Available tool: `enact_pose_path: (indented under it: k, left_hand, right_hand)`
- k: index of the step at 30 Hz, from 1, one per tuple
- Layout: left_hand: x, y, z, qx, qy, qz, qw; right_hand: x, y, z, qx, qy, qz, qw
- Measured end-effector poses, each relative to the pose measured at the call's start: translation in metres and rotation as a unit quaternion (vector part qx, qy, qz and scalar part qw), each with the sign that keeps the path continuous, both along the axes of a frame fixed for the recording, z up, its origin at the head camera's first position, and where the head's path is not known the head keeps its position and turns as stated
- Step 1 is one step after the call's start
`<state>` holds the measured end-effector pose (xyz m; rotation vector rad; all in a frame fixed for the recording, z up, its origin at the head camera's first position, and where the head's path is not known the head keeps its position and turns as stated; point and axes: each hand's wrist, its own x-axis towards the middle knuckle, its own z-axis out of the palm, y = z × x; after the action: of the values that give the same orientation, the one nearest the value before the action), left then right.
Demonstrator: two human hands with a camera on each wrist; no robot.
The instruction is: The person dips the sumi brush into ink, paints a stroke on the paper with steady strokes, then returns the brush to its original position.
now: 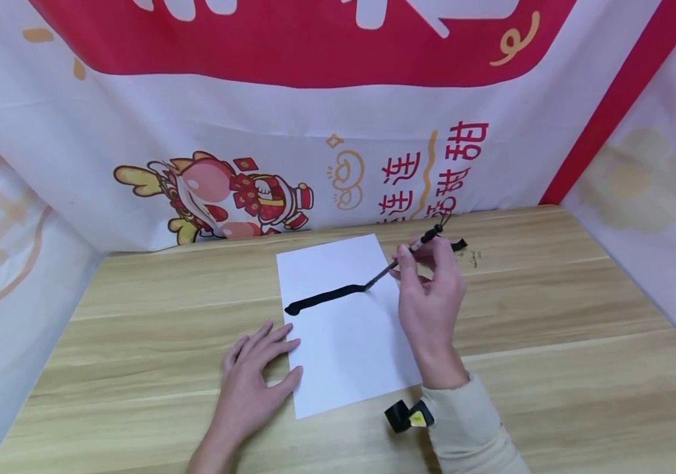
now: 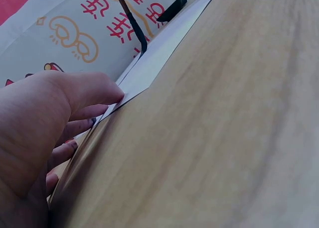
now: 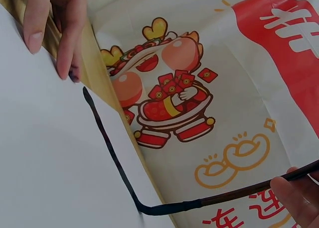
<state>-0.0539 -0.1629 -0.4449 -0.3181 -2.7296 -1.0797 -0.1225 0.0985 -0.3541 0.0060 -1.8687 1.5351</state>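
Observation:
A white sheet of paper point(image 1: 349, 355) lies on the wooden table, with a thick black ink stroke point(image 1: 327, 296) running across it from the left edge. My right hand point(image 1: 432, 296) holds a writing brush point(image 1: 382, 272) at a slant between thumb and fingers. The dark bristles point(image 3: 159, 208) meet the right end of the stroke, bent against the paper in the right wrist view. With fingers spread, my left hand point(image 1: 257, 385) rests at the sheet's left edge. Its thumb point(image 2: 102, 88) touches the paper's margin, and dark smudges show on some fingertips.
Just beyond the right hand lies a small black bar point(image 1: 459, 245), partly hidden, with dark marks point(image 1: 475, 258) beside it. A printed cloth point(image 1: 243, 118) hangs along the table's back edge. A black device with a yellow label point(image 1: 410, 416) sits at the right wrist.

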Motion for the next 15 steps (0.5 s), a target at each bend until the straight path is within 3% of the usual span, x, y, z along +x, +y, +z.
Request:
enact_pose_path:
  k: [15]
  left_hand:
    - [0.0008, 0.0001, 0.0006, -0.001, -0.002, -0.002, 1.0000]
  right_hand:
    - [-0.0011, 0.0084, -0.0004, -0.010, -0.003, -0.016, 1.000]
